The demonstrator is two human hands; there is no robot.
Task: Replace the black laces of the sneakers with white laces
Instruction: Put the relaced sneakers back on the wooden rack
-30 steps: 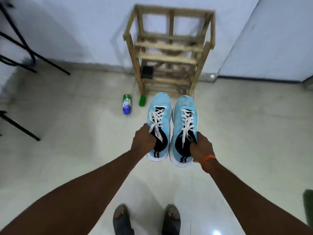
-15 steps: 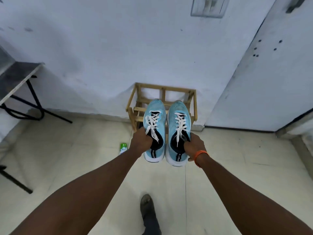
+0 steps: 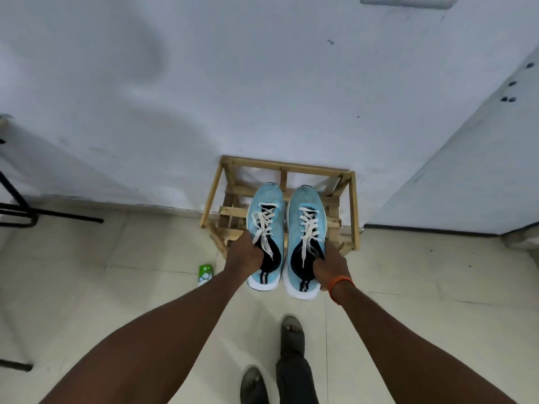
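- Two feet in dark grey slippers (image 3: 292, 330) stand on the pale shiny floor tiles (image 3: 423, 287) at the bottom; the nearer foot is partly cut off by the bottom edge; a dark trouser leg hides part of the other one
- Two bare arms reach forward from the bottom corners; the right wrist wears a thin orange band (image 3: 339, 284)
- The left hand (image 3: 243, 255) is closed on the heel side of the left light blue knit sneaker (image 3: 266, 237); its fingers go inside the dark opening and cannot be seen
- The right hand (image 3: 329, 265) is closed on the heel side of the right light blue knit sneaker (image 3: 306, 243); its fingertips are hidden in the shoe too
- Both shoes are held up in the air, side by side and just apart; their long way runs from near to far; the toes point away toward the wall and the white rubber heels point back at the person
- Flat white laces (image 3: 309, 225) cross in rows up each shoe; loose ends hang over the dark inside; the knots are hard to make out
- A small green and white bottle (image 3: 205, 274) lies on the floor left of the left arm; the arm hides part of it
- A bare wooden slat rack (image 3: 354, 211) stands behind the shoes, against the rough white wall (image 3: 262, 83); the shoes cover its middle
- Black metal legs (image 3: 17, 211) show at the far left, cut off by the edge
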